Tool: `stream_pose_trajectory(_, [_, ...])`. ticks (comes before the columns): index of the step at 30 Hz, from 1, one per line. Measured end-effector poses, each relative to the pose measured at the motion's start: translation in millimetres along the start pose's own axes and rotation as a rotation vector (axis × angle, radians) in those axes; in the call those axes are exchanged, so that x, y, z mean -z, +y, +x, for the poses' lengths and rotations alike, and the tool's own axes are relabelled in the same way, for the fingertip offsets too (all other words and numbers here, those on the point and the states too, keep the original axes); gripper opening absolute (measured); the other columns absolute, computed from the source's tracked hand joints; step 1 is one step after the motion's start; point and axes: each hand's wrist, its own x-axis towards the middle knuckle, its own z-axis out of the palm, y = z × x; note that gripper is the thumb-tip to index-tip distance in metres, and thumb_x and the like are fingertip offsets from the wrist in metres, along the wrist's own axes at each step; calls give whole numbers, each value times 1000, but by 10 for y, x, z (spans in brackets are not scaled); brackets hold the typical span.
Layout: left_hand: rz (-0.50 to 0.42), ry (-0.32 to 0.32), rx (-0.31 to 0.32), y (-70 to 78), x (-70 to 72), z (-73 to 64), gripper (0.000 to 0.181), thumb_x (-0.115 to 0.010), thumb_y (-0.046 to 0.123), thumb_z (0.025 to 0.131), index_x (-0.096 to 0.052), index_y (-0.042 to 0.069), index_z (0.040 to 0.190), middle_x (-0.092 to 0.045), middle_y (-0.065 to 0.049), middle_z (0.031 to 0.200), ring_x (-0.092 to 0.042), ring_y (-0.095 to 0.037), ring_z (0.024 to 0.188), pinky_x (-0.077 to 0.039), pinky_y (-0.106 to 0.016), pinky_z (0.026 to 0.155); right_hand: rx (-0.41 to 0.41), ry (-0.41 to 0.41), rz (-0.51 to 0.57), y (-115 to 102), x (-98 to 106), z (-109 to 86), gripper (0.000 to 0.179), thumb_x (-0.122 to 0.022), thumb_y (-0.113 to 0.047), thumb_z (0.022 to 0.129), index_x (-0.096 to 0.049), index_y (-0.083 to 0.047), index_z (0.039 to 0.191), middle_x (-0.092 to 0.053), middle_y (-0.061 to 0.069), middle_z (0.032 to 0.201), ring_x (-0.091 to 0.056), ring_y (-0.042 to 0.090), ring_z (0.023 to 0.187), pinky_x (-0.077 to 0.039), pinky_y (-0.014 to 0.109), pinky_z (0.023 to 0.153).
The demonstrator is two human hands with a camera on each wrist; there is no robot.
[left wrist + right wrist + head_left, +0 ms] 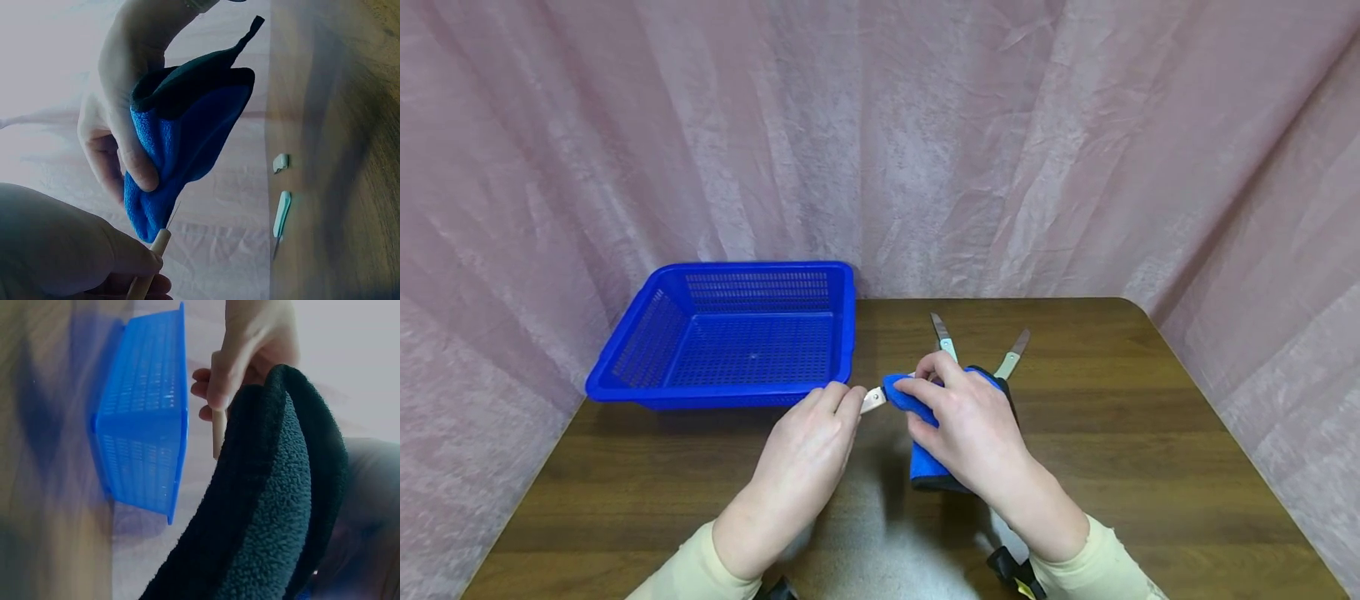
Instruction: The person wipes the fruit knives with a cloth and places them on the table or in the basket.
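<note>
My left hand (805, 446) grips the off-white handle of a knife (873, 401), which points right. In the left wrist view a thin strip of blade shows edge-on beyond the handle. My right hand (976, 421) pinches a blue cloth (929, 463) with black edging; the cloth is folded over the blade, hiding most of it. The rest of the cloth hangs below the right palm. Just behind the right hand lie two knives with pale green handles, one knife (942, 333) pointing away, the other knife (1015, 352) slanting right.
A blue plastic basket (721, 395) with perforated walls stands on the wooden table (1120, 467), behind and left of the hands. Pink curtains (925, 150) hang behind the table and along its right side.
</note>
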Motion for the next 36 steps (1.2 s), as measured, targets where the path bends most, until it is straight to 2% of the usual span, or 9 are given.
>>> stream_pose_trajectory(12, [7, -5, -9, 13, 11, -2, 16, -78, -3, 97, -69, -2, 110, -64, -10, 90, -62, -27, 71, -52, -36, 58, 15, 6, -10, -1, -30, -16, 35, -92, -14, 84, -85, -22, 117, -66, 0, 116, -65, 23, 75, -55, 39, 66])
stream_pose_trajectory(36, [27, 9, -6, 2, 28, 1, 17, -76, -2, 96, -69, -3, 112, -62, -9, 87, -58, -26, 67, -48, -35, 55, -96, 10, -13, 205, 50, 18, 30, -87, -12, 88, -86, -18, 118, -66, 2, 117, -68, 18, 77, -58, 44, 71])
